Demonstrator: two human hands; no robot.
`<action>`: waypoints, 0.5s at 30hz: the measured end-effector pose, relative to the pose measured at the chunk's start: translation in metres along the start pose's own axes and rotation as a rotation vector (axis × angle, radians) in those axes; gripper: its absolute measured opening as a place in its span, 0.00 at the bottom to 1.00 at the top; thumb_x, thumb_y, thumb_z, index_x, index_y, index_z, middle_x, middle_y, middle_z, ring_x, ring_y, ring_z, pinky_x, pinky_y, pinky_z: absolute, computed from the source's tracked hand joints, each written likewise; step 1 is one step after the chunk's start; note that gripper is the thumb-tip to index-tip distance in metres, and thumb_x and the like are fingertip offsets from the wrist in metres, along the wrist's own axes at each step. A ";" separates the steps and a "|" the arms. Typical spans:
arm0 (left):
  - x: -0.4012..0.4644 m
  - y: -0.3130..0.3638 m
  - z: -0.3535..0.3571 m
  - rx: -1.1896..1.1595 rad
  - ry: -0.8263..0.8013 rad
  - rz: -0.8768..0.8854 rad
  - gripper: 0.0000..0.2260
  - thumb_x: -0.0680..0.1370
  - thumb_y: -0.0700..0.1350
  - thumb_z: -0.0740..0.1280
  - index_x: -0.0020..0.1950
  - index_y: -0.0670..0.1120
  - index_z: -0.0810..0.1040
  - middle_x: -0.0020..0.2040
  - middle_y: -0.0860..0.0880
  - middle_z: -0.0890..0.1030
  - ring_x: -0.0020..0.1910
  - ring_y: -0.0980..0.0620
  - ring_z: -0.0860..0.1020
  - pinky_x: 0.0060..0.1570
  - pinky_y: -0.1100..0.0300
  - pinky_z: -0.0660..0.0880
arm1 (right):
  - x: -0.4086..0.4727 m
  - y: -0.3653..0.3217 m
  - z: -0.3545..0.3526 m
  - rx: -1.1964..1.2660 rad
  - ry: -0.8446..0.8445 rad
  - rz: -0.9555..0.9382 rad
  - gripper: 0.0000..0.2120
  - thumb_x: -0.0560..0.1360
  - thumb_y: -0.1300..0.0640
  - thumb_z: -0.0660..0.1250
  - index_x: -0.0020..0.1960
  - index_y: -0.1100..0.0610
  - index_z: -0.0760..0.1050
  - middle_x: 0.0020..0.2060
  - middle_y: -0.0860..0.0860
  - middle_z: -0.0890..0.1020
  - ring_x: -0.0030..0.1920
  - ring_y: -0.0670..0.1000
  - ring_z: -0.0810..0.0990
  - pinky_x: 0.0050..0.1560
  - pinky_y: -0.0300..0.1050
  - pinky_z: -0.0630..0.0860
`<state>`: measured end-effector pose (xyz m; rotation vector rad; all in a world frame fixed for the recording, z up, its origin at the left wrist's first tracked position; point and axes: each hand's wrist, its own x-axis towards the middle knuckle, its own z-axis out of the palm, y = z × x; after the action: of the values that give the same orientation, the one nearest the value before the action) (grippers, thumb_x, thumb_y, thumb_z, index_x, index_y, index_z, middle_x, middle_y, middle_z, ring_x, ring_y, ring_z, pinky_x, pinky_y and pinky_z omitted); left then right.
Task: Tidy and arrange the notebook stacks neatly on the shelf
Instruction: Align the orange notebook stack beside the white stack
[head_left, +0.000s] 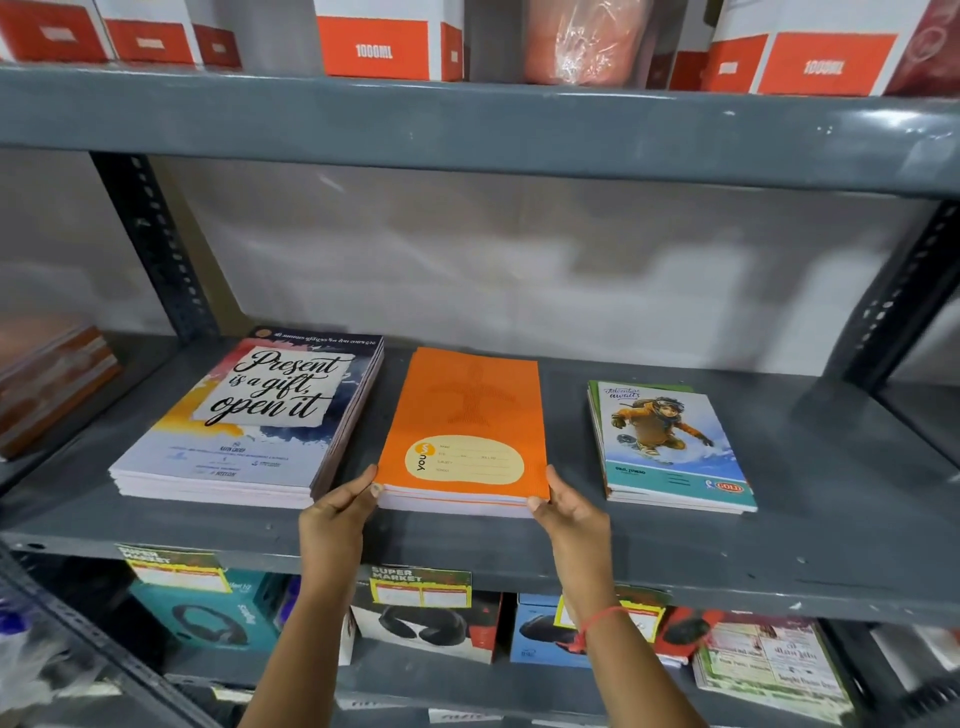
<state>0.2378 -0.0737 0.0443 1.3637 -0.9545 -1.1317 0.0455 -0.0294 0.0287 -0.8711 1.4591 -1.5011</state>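
Three notebook stacks lie on the grey metal shelf (519, 551). The middle one is an orange notebook stack (462, 415) with a cream label. My left hand (337, 514) grips its near left corner and my right hand (569, 512) grips its near right corner, thumbs on the cover. To the left sits a larger stack topped by a "Present is a gift, open it" cover (249, 421). On the right lies a smaller stack with a cartoon snowboarder cover (670, 447), its lower books slightly fanned.
Red-and-white boxes (382, 44) stand on the shelf above. Boxed headphones and price tags (421, 587) fill the shelf below. A brown stack (52, 384) sits in the bay at far left. Perforated uprights (156, 244) frame the bay.
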 end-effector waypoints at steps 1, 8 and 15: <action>0.001 -0.001 -0.001 -0.001 -0.001 -0.003 0.15 0.75 0.36 0.65 0.62 0.38 0.76 0.55 0.48 0.79 0.55 0.51 0.75 0.57 0.61 0.68 | 0.000 0.000 0.001 0.003 0.002 -0.002 0.23 0.74 0.64 0.65 0.68 0.57 0.68 0.57 0.46 0.78 0.54 0.43 0.77 0.58 0.35 0.71; 0.001 0.000 -0.002 -0.002 -0.026 -0.012 0.15 0.76 0.37 0.65 0.62 0.39 0.76 0.56 0.49 0.79 0.57 0.52 0.73 0.59 0.60 0.67 | -0.002 -0.003 -0.001 -0.049 -0.007 0.000 0.23 0.74 0.64 0.66 0.68 0.56 0.68 0.57 0.45 0.79 0.46 0.32 0.76 0.49 0.22 0.70; -0.048 0.003 0.044 0.295 0.097 0.384 0.16 0.77 0.37 0.62 0.64 0.49 0.75 0.63 0.44 0.78 0.53 0.39 0.81 0.55 0.52 0.76 | -0.015 -0.011 -0.043 -0.096 0.288 -0.130 0.17 0.74 0.56 0.66 0.62 0.58 0.75 0.57 0.49 0.80 0.51 0.39 0.77 0.54 0.27 0.71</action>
<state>0.1840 -0.0380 0.0537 1.3754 -1.2838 -0.6477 0.0112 0.0008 0.0379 -0.8460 1.7221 -1.7204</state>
